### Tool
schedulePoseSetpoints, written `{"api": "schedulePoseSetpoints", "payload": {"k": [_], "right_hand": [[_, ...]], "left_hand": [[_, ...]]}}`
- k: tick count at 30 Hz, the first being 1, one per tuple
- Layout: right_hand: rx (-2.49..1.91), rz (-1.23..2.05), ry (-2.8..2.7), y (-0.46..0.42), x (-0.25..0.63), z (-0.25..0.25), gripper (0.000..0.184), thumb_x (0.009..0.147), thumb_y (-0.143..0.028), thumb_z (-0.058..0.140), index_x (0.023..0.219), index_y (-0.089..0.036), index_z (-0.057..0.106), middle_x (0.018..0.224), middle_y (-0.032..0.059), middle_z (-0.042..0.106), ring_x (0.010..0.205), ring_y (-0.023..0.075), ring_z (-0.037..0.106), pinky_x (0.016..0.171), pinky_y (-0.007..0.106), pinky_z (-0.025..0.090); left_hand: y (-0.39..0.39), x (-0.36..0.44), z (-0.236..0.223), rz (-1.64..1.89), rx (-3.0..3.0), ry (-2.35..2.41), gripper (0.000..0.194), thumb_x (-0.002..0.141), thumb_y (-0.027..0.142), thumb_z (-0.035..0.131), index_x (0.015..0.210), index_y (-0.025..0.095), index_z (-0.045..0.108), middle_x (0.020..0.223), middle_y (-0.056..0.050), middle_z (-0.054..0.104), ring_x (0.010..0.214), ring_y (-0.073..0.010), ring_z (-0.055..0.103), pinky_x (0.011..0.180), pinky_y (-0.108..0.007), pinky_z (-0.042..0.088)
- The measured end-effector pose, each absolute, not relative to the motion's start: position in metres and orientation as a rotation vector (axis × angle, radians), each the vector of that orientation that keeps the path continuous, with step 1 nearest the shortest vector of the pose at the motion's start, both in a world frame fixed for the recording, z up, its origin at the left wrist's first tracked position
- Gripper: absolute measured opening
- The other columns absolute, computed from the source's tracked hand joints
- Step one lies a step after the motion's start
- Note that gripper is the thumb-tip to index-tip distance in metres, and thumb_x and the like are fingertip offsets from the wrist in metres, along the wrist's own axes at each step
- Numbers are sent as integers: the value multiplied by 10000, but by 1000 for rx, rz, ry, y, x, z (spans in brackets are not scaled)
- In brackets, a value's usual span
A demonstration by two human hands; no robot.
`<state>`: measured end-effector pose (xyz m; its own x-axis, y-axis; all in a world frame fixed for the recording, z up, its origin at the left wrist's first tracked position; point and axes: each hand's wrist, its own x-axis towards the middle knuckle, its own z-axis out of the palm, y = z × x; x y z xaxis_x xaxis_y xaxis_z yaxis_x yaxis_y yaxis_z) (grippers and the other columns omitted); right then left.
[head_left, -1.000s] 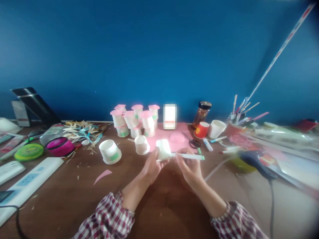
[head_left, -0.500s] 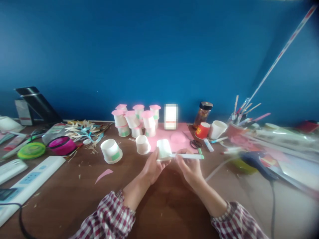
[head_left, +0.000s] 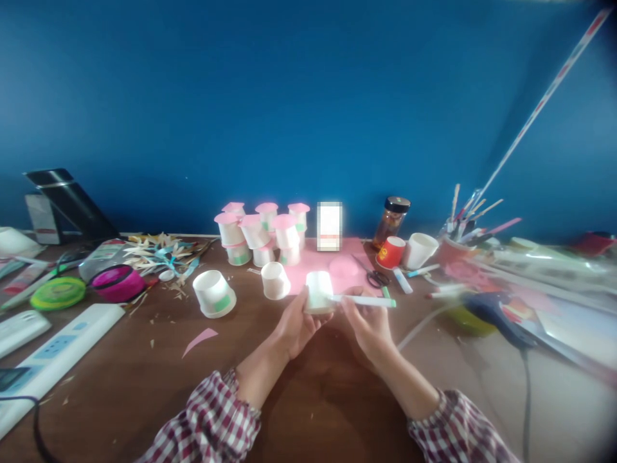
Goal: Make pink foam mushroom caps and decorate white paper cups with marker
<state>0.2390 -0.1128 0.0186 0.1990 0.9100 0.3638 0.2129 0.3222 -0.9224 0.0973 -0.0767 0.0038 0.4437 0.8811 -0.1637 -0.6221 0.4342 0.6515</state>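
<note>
My left hand [head_left: 296, 325] is closed around a small white paper cup [head_left: 319, 289], holding it near its lower edge just above the table. Between the fingers of my right hand [head_left: 365, 320] lies a white marker [head_left: 369, 301] with a light green end, its other end against or very close to the cup's right side. Beyond and to the left, a white paper cup [head_left: 275, 281] stands upside down. Farther left is another white cup [head_left: 214, 294] with a green patch. Stacked cups topped with pink paper [head_left: 285, 222] rise behind, beside a pink sheet [head_left: 308, 257].
Black scissors [head_left: 377, 278], a red cup [head_left: 391, 253], another white cup [head_left: 420, 250] and a dark-lidded jar [head_left: 391, 218] stand right of centre. A power strip [head_left: 60, 360] crosses the left. A pink paper scrap [head_left: 200, 341] lies in front. A glue gun [head_left: 504, 318] and its cord lie right.
The cup in my left hand has turned slightly and sits more upright. The marker stays in my right hand, almost unmoved; the whole view has shifted a little.
</note>
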Motion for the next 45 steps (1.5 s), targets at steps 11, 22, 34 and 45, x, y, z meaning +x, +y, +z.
{"api": "schedulePoseSetpoints", "payload": {"k": [11,22,34,45], "right_hand": [[-1102,723,-1319,-112,240,15,104,812,-277,573,766,-184,565,643,-12,544,570,114,478,528,228,382],[-1118,723,-1305,-113,237,19,136,813,-303,581,762,-178,569,634,-4,551,563,117,486,509,224,380],[-1155,676,-1298,-112,238,15,133,813,-295,577,756,-176,570,634,-5,546,557,109,466,512,221,370],[-1185,649,-1298,-112,240,16,145,815,-297,574,743,-171,574,639,-2,545,567,116,471,527,232,376]], "left_hand": [[-75,97,3,1008,520,553,387,875,444,479,1033,119,618,984,-112,657,893,-206,606,806,-348,492],[-78,98,3,960,606,550,400,870,480,468,993,138,636,966,-96,660,905,-200,585,840,-345,455],[-77,100,-7,1050,713,567,416,859,502,473,1030,148,609,974,-83,637,924,-198,557,818,-330,419],[-77,98,-3,1049,715,570,424,850,503,488,1061,154,604,1040,-95,638,981,-216,559,861,-351,408]]}}
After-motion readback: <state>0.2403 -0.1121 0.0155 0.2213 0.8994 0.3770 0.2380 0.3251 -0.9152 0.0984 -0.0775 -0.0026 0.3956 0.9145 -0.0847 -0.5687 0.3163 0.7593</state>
